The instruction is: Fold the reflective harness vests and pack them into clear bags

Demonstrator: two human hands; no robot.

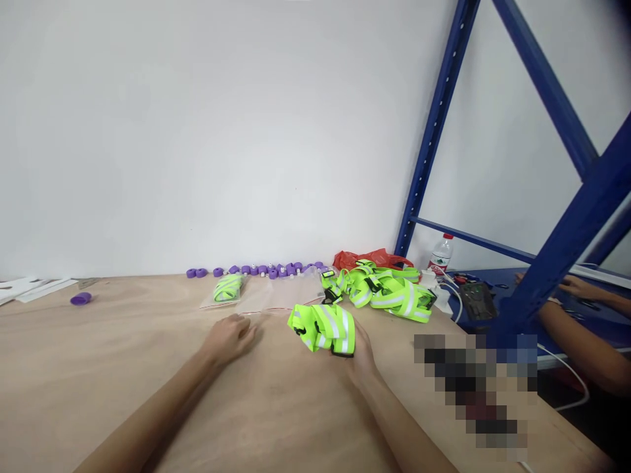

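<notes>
My right hand (363, 355) grips a folded bundle of neon-yellow reflective straps (323, 327) with silver-white stripes and black buckles, held above the wooden table. The bundle hides most of those fingers. Over the table to the left, my left hand (231, 338) has its fingers curled in, close to the front edge of the flat clear plastic bags (280, 293); whether anything is pinched in it is hidden. Behind that hand, a clear bag packed with yellow strap (228, 288) lies flat. A loose heap of the same reflective straps (394, 292) rests at the back right.
Several purple rings (254, 270) line the wall, and one purple cup-like piece (81, 299) lies left. A red plastic bag (365, 257) sits behind the heap. On the right stand a blue metal frame (434, 125) and a bottle (441, 253); another person's arm (582, 338) shows there.
</notes>
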